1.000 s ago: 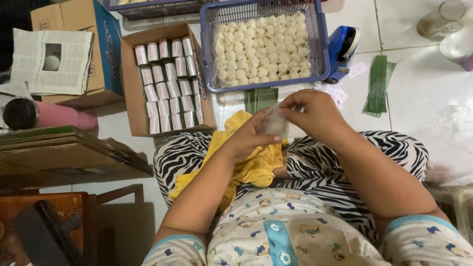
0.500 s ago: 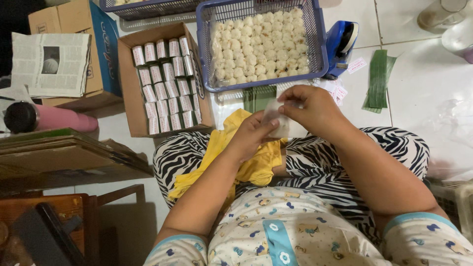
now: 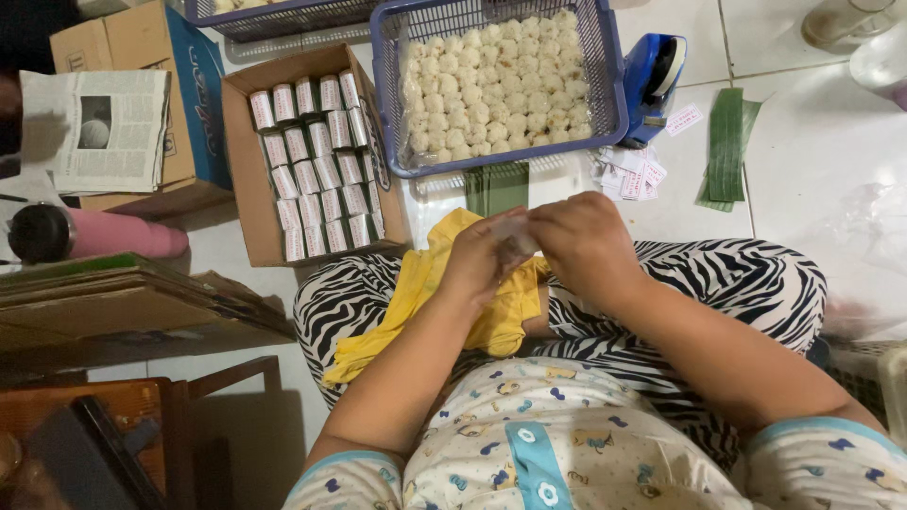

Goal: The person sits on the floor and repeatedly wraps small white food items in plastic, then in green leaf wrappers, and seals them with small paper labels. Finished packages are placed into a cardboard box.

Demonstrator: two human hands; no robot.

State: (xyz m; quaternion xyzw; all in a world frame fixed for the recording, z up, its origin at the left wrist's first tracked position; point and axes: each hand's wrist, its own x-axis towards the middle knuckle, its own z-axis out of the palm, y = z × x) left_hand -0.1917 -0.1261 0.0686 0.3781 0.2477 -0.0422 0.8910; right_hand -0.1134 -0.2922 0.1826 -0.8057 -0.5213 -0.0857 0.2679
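Clear, thin wrap (image 3: 515, 231) sits pinched between your left hand (image 3: 482, 260) and right hand (image 3: 586, 246) above the yellow cloth (image 3: 425, 293) on your lap, light, soft, probably slippery, so grip its edges.

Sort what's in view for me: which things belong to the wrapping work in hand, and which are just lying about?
In use:
left hand and right hand, both on a small clear wrapper
blue basket of white pieces
cardboard box of wrapped packs
yellow cloth on the lap

Lying about:
pink flask
newspaper
green leaf strip
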